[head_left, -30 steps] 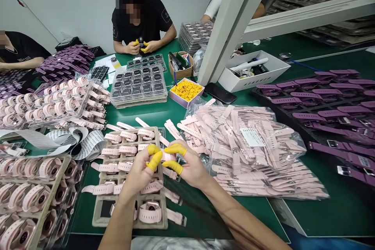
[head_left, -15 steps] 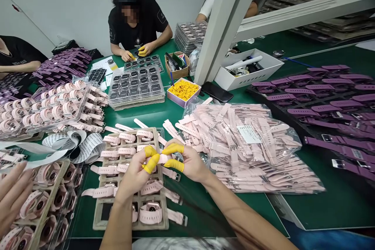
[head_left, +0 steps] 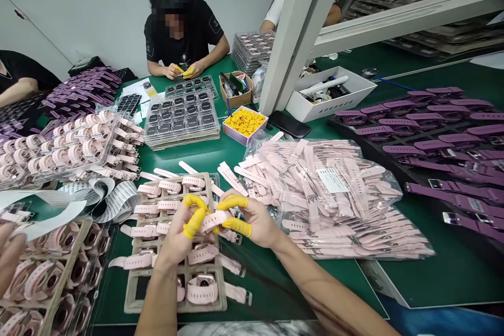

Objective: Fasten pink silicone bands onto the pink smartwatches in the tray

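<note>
Turned into fuller view since half a second ago: pink watch strap (head_left: 213, 220), with holes showing. Underneath, green table (head_left: 179, 156). On it at right, clear bag (head_left: 389, 190) of straps (head_left: 366, 236). Nearer the middle, tray (head_left: 131, 290) of watches (head_left: 202, 289). Just above its right edge, strap pinched by left hand (head_left: 180, 226) and right hand (head_left: 262, 224), with fingers (head_left: 233, 202) bent and nearly closed, tips in yellow covers (head_left: 238, 226).

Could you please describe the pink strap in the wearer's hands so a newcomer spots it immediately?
On the green table, left of the bagged straps, sits a beige tray. Over its right side meet the left hand and right hand. Unlike the tray's straps, the pink strap between them is in their yellow-capped fingers.
</note>
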{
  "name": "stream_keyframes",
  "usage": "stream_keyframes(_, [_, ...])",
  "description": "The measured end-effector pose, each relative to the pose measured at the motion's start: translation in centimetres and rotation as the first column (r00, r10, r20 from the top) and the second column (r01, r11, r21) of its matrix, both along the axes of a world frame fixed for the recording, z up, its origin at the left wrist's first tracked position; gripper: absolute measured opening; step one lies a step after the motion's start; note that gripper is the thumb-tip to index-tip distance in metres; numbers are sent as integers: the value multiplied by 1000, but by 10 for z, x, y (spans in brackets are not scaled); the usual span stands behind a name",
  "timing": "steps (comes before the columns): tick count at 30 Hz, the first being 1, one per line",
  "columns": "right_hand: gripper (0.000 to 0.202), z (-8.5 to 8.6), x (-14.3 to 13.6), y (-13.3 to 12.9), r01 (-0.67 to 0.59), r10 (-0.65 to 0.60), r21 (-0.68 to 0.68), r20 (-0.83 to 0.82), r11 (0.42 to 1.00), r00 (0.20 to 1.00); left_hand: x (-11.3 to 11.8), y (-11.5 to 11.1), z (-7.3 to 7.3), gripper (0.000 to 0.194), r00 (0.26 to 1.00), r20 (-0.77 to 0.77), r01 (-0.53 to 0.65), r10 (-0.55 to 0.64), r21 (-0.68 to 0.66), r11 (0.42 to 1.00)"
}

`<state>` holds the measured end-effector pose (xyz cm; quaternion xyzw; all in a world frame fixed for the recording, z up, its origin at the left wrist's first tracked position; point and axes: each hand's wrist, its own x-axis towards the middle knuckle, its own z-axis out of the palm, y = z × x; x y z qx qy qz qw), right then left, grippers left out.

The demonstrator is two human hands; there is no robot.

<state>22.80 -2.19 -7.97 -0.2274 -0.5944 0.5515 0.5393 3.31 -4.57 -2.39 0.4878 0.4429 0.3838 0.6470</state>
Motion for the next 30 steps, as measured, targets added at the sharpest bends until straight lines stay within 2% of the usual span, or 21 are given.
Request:
stream_keyframes(2, [27,1,0,-1,-54,50,-61,-54,997,997,2,-2,0,44,999,49,-13,16,-61,998])
stream_keyframes(5, [32,0,0,-4,-95,88,-111,-69,989,994,6,-3,0,47,999,35,-11,14,-84,996])
stream_keyframes(11, [32,-7,-6,-9,-98,96,-108,-31,989,995,9,1,-4,48,994,54,-91,91,-4,996])
stream_keyframes(15, [27,-8,-4,-7,-89,85,-93,-47,992,995,8,1,-4,41,999,32,-15,16,-35,999])
stream_keyframes(18, [27,-7,-3,-7,-86,86,-63,-7,994,996,10,-1,-2,35,1000,-10,-27,28,77,997])
stream_keyframes(20, [27,-7,-3,-7,-72,73,-45,20,996,997,11,-2,-3,35,996,-27,-82,87,149,985])
stream_keyframes(23, [28,-6,-4,-7,-46,46,-57,-4,997,999,10,-1,-8,39,990,57,-139,133,133,981])
stream_keyframes(26, [30,-5,-4,-7,-44,38,-107,-57,993,998,5,0,-13,40,986,144,-95,85,64,993])
stream_keyframes(28, [31,-5,-4,-7,-50,43,-115,-59,992,997,4,0,-13,34,993,93,-79,73,68,995])
stream_keyframes(30, [30,-7,-3,-6,-44,42,-94,-22,995,999,7,0,-11,28,995,-3,-98,99,126,987])
